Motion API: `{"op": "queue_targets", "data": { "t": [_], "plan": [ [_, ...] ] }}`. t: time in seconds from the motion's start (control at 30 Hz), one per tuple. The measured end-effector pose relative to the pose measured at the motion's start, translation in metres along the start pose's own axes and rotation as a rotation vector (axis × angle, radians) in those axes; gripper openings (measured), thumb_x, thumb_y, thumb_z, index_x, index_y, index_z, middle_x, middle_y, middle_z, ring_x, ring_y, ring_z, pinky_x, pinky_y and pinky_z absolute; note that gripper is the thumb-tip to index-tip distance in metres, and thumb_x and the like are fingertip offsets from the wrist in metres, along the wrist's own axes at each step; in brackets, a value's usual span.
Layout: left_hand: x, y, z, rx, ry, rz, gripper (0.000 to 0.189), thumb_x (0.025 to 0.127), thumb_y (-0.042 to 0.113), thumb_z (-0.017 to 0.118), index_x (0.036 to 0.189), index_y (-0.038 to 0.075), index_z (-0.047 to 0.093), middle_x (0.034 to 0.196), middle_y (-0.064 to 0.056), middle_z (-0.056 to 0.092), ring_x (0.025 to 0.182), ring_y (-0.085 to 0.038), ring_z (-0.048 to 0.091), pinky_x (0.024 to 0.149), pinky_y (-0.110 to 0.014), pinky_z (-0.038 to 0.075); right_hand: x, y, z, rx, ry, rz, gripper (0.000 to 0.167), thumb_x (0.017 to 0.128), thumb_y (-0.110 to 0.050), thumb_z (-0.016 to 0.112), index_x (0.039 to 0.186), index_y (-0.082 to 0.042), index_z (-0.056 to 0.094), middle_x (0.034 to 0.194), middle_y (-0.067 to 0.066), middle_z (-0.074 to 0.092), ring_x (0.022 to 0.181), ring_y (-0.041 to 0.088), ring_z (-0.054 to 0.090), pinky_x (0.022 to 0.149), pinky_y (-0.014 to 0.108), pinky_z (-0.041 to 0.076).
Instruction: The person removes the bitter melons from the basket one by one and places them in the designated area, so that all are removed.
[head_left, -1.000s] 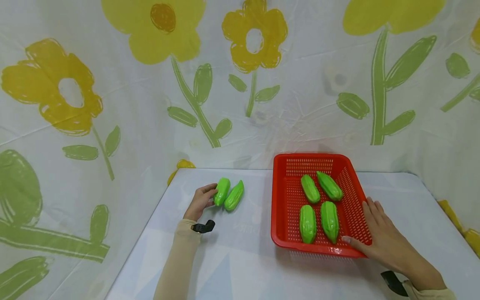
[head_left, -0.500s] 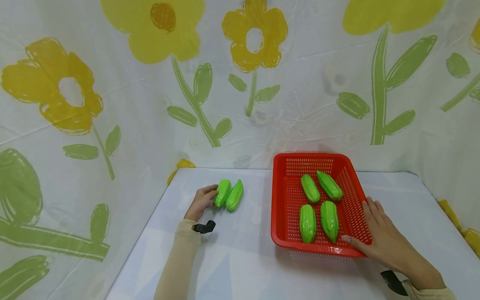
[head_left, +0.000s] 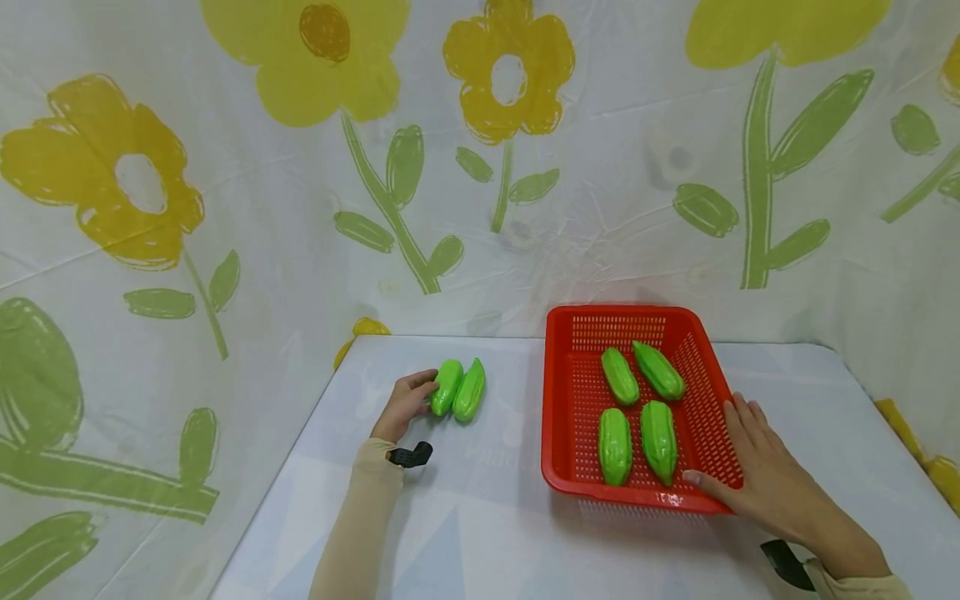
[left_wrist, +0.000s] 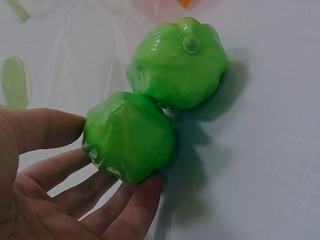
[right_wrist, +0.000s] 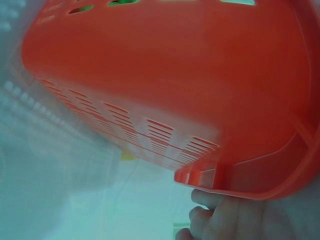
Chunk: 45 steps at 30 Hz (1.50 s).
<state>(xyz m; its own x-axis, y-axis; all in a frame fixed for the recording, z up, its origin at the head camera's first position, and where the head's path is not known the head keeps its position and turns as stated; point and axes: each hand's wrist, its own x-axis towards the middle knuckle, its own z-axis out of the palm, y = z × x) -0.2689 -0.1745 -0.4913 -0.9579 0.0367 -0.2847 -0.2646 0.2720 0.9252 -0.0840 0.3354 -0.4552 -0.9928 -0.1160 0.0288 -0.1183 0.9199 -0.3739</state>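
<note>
My left hand point(head_left: 406, 407) holds a ridged green gourd point(head_left: 447, 387) at the table's left. In the left wrist view, the thumb lies along one side of this gourd point(left_wrist: 129, 137) and the other fingers reach beneath it. Right beside it lies a second green gourd point(head_left: 470, 390), its stem-stub end showing in that view. At the right, my right hand point(head_left: 780, 479) grips the near right corner of a red plastic basket point(head_left: 553, 417). Its thumb reaches over the front rim, while the other fingers lie along the outer right side; in the right wrist view the fingertips point(right_wrist: 202, 197) show below the rim.
Several green gourds sit in the basket, among them a near one point(head_left: 616, 447) and a far one point(head_left: 658, 372). Behind the white table point(head_left: 480, 517) hangs a cloth point(head_left: 630, 225) printed with yellow flowers; it also covers the left side.
My left hand has shifted slightly right with its gourd, and the two gourds now lie closer together and more parallel. The right hand and the basket have stayed in place.
</note>
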Motion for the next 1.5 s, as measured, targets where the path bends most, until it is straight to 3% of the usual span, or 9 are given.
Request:
{"op": "queue_targets", "data": {
  "t": [0.5, 0.67, 0.97, 1.27, 1.5],
  "plan": [
    [0.001, -0.001, 0.003, 0.042, 0.033, 0.001, 0.050, 0.106, 0.020, 0.055, 0.153, 0.006, 0.049, 0.159, -0.019, 0.046, 0.140, -0.034, 0.051, 0.103, -0.042, 0.054, 0.000, 0.002, 0.003, 0.028, 0.009, -0.015, 0.123, 0.090, -0.065, 0.066, 0.163, 0.006, -0.004, 0.169, 0.034, 0.000, 0.157, 0.054, -0.006, 0.109, 0.084, 0.023],
    [0.000, -0.002, 0.005, 0.062, 0.052, 0.004, 0.050, 0.105, 0.020, 0.057, 0.153, 0.008, 0.050, 0.161, -0.018, 0.045, 0.142, -0.034, 0.050, 0.109, -0.044, 0.053, 0.001, 0.002, 0.001, 0.029, -0.005, -0.004, 0.124, 0.089, -0.066, 0.065, 0.163, 0.006, -0.004, 0.170, 0.034, -0.002, 0.157, 0.054, -0.007, 0.107, 0.085, 0.025],
    [-0.006, -0.002, 0.005, 0.144, 0.120, 0.037, 0.050, 0.104, 0.025, 0.059, 0.151, 0.010, 0.053, 0.158, -0.017, 0.049, 0.146, -0.035, 0.046, 0.119, -0.051, 0.042, 0.000, 0.002, 0.002, 0.039, -0.005, -0.007, 0.122, 0.090, -0.065, 0.065, 0.163, 0.006, -0.004, 0.170, 0.032, -0.003, 0.157, 0.054, -0.008, 0.108, 0.085, 0.024],
    [-0.006, -0.002, 0.000, 0.140, 0.170, 0.092, 0.052, 0.103, 0.025, 0.059, 0.150, 0.005, 0.052, 0.157, -0.019, 0.049, 0.145, -0.038, 0.047, 0.120, -0.052, 0.041, 0.001, 0.002, 0.001, 0.032, -0.005, -0.006, 0.123, 0.090, -0.064, 0.066, 0.162, 0.006, -0.004, 0.170, 0.033, -0.002, 0.157, 0.055, -0.007, 0.107, 0.085, 0.025],
    [-0.010, 0.007, -0.004, 0.128, 0.190, 0.103, 0.052, 0.103, 0.024, 0.059, 0.150, 0.003, 0.052, 0.157, -0.018, 0.048, 0.146, -0.039, 0.046, 0.120, -0.053, 0.041, 0.000, 0.003, 0.002, 0.029, 0.000, -0.011, 0.123, 0.090, -0.064, 0.066, 0.162, 0.006, -0.003, 0.170, 0.033, -0.002, 0.157, 0.055, -0.006, 0.107, 0.085, 0.025]
  ]
}}
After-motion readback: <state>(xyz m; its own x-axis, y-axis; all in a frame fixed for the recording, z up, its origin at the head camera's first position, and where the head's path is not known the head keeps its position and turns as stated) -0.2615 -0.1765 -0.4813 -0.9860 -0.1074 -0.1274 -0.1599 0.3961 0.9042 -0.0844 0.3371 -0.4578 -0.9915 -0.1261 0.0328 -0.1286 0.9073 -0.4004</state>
